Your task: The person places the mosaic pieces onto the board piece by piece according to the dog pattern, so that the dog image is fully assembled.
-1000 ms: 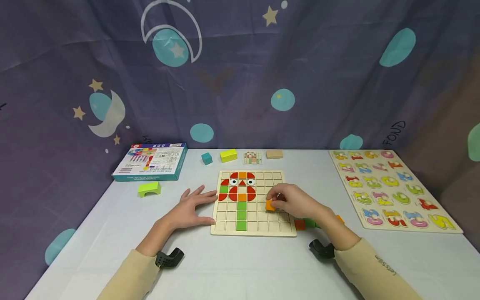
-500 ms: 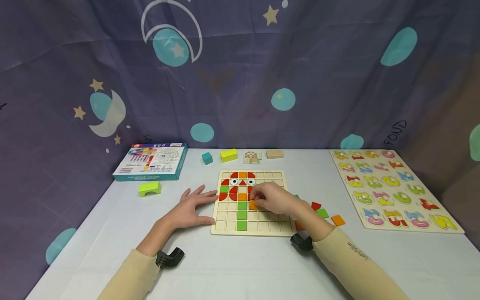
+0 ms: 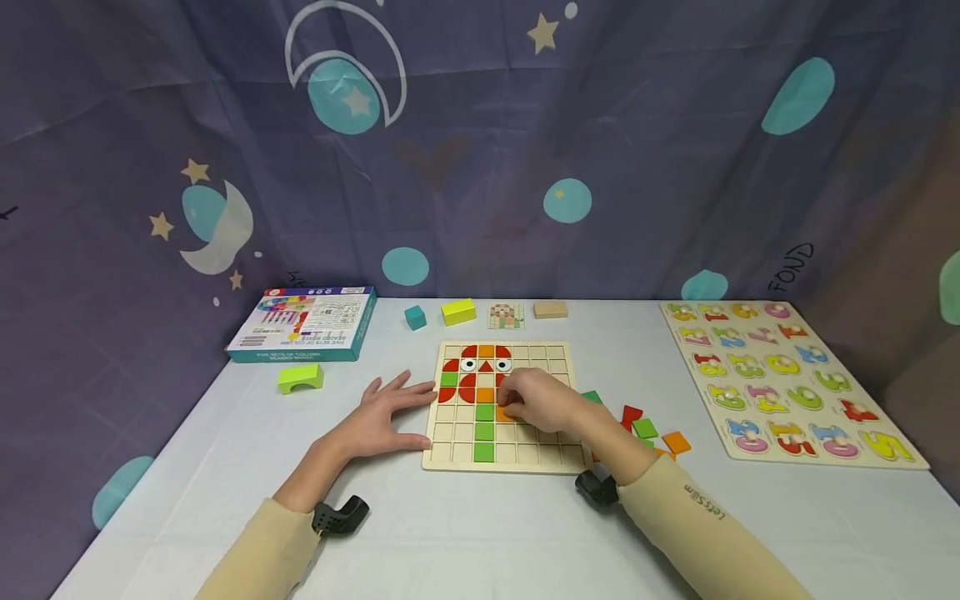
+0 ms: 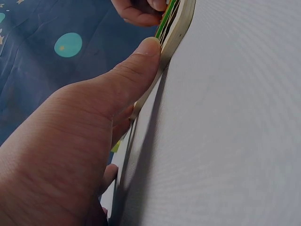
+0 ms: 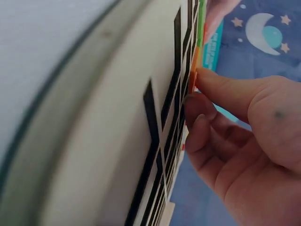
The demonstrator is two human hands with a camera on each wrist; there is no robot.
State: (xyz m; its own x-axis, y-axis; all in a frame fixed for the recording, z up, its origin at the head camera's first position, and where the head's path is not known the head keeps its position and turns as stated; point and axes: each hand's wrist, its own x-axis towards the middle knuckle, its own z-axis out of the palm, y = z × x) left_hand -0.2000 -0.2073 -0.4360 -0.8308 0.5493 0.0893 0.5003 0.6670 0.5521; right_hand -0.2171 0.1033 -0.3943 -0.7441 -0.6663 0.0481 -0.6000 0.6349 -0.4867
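Left hand (image 3: pixel 375 422) lies spread against grid board (image 3: pixel 525 452); right hand (image 3: pixel 538 402) pinches orange tile (image 3: pixel 503 416), apparently placing it. Next likely calls for pressing flat.

Beige sleeves (image 3: pixel 258 550) — black wrist devices (image 3: pixel 341 517)

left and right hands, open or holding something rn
Left hand: open, fingers spread, touching the board.
Right hand: closed, pinching the orange tile.

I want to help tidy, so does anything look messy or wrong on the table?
Just the loose tiles: they lie jumbled on the table beside the grid board, while the placed tiles sit neatly in its squares. I see nothing broken.
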